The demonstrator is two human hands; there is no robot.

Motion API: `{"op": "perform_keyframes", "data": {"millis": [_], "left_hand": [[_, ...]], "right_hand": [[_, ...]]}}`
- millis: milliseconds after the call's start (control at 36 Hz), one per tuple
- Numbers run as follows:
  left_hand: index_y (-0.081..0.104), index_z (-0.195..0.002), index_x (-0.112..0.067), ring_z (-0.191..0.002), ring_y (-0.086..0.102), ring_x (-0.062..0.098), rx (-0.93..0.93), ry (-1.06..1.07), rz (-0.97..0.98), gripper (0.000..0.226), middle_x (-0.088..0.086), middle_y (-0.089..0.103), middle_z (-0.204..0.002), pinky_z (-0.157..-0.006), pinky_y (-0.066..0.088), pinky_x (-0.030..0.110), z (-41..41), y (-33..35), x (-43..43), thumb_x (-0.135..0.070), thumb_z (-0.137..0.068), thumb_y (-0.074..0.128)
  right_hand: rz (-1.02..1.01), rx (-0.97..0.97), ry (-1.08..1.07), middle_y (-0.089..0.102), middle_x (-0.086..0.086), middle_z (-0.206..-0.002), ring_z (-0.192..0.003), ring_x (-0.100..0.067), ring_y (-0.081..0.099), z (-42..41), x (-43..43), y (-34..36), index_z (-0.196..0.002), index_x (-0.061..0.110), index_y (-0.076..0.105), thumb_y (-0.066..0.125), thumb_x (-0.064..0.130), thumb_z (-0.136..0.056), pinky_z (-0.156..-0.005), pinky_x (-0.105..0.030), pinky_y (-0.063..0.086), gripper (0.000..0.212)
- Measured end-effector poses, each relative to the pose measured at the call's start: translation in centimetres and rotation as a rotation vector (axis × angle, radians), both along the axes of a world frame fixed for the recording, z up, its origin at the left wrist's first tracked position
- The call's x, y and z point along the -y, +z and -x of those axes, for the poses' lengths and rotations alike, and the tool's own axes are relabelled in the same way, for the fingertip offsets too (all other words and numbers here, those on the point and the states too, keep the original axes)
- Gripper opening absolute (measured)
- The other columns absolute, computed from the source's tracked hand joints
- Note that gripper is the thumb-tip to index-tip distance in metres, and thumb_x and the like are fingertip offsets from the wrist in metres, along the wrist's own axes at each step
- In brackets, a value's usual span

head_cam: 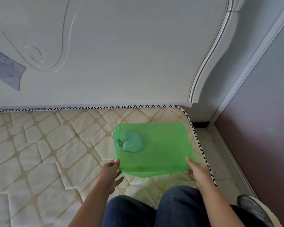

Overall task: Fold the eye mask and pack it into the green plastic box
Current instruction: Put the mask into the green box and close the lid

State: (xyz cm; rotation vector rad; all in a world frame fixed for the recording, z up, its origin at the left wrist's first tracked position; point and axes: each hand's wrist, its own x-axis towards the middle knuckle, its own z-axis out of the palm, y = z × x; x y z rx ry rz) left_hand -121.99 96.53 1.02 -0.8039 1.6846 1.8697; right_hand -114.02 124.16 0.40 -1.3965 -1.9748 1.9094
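Green see-through plastic box sits right of centre on the mattress, with the folded eye mask already inside at its left end. The left hand rests loose and straight-fingered against the near left corner. The right hand pinches the near right corner, thumb on top, likely to steady or shift it.

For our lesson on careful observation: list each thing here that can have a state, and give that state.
eye mask: folded, inside the box, towards its left side.
green plastic box: over the mattress, held at both near corners; lidded or not, cannot tell.
left hand: straight fingers touch the near-left corner.
right hand: pinches the near-right corner.
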Motion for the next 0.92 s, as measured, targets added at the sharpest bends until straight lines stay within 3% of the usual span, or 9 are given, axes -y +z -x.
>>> {"op": "perform_keyframes", "data": {"millis": [111, 222, 278, 361, 472, 639, 834, 917], "left_hand": [[0.044, -0.122, -0.009, -0.105, 0.054, 0.031, -0.049, -0.055, 0.082, 0.032, 0.017, 0.049, -0.128, -0.076, 0.05, 0.044, 0.1, 0.6, -0.1, -0.024, -0.095, 0.049], [0.031, -0.141, -0.023, -0.119, 0.046, 0.034, -0.134, -0.235, 0.23, 0.048, 0.016, 0.042, -0.141, -0.091, 0.041, 0.049, 1.2, 1.2, 0.0, -0.024, -0.096, 0.047], [0.028, -0.144, -0.022, -0.128, 0.04, 0.034, -0.182, -0.267, 0.266, 0.053, 0.017, 0.036, -0.146, -0.099, 0.035, 0.048, 2.1, 1.5, -0.1, -0.019, -0.095, 0.049], [0.027, -0.145, -0.019, -0.127, 0.042, 0.032, -0.22, -0.268, 0.253, 0.059, 0.011, 0.027, -0.153, -0.093, 0.037, 0.041, 3.5, 2.0, -0.5, -0.011, -0.092, 0.053], [0.027, -0.145, -0.017, -0.108, 0.056, 0.03, -0.233, -0.23, 0.188, 0.063, 0.01, 0.034, -0.149, -0.081, 0.051, 0.043, 5.4, 2.2, -0.9, -0.007, -0.089, 0.055], [0.028, -0.144, -0.01, -0.112, 0.055, 0.039, -0.265, -0.192, 0.189, 0.065, 0.016, 0.042, -0.143, -0.084, 0.052, 0.049, 7.4, 2.1, -1.5, -0.011, -0.087, 0.06], [0.038, -0.139, -0.007, -0.114, 0.054, 0.037, -0.298, -0.145, 0.258, 0.06, 0.012, 0.049, -0.139, -0.09, 0.049, 0.052, 8.3, 1.9, -2.0, -0.013, -0.085, 0.064], [0.035, -0.141, -0.008, -0.112, 0.055, 0.035, -0.297, -0.145, 0.251, 0.062, 0.01, 0.047, -0.14, -0.091, 0.048, 0.054, 8.3, 1.6, -1.9, -0.012, -0.086, 0.063]], "right_hand": [[-0.003, 0.013, 0.007, 0.058, -0.01, -0.072, -0.067, -0.025, 0.056, -0.1, 0.0, 0.3, -0.069, 0.011, 0.052, 0.067, 0.032, -0.081, -0.079, -0.046, 0.05, 0.028], [-0.052, 0.002, 0.032, 0.059, -0.009, -0.072, -0.059, -0.019, 0.054, -0.1, 0.2, 0.6, -0.07, 0.014, 0.053, 0.064, 0.035, -0.083, -0.053, -0.029, 0.044, 0.027], [-0.052, -0.002, 0.034, 0.059, -0.008, -0.075, -0.062, -0.02, 0.055, -0.1, 0.2, 0.6, -0.07, 0.016, 0.052, 0.064, 0.035, -0.083, -0.053, -0.028, 0.044, 0.026], [-0.032, -0.005, 0.042, 0.06, -0.012, -0.078, -0.063, -0.021, 0.054, 0.0, 0.1, 0.5, -0.071, 0.015, 0.053, 0.064, 0.035, -0.084, -0.057, -0.03, 0.046, 0.026], [-0.015, -0.017, 0.034, 0.058, -0.012, -0.077, -0.066, -0.022, 0.054, 0.1, -0.1, 0.2, -0.072, 0.014, 0.052, 0.064, 0.032, -0.083, -0.058, -0.03, 0.047, 0.025], [-0.085, 0.004, 0.08, 0.056, -0.009, -0.065, -0.053, -0.018, 0.05, 0.3, -0.3, -0.1, -0.071, 0.007, 0.053, 0.062, 0.035, -0.084, -0.053, -0.027, 0.041, 0.033], [-0.079, -0.01, 0.075, 0.055, -0.009, -0.066, -0.055, -0.018, 0.051, 0.6, -0.2, -0.5, -0.07, 0.008, 0.05, 0.061, 0.036, -0.085, -0.055, -0.029, 0.042, 0.033], [-0.096, -0.002, 0.074, 0.055, -0.007, -0.063, -0.052, -0.017, 0.05, 0.7, -0.3, -0.7, -0.071, 0.009, 0.051, 0.061, 0.036, -0.085, -0.046, -0.021, 0.042, 0.032]]}}
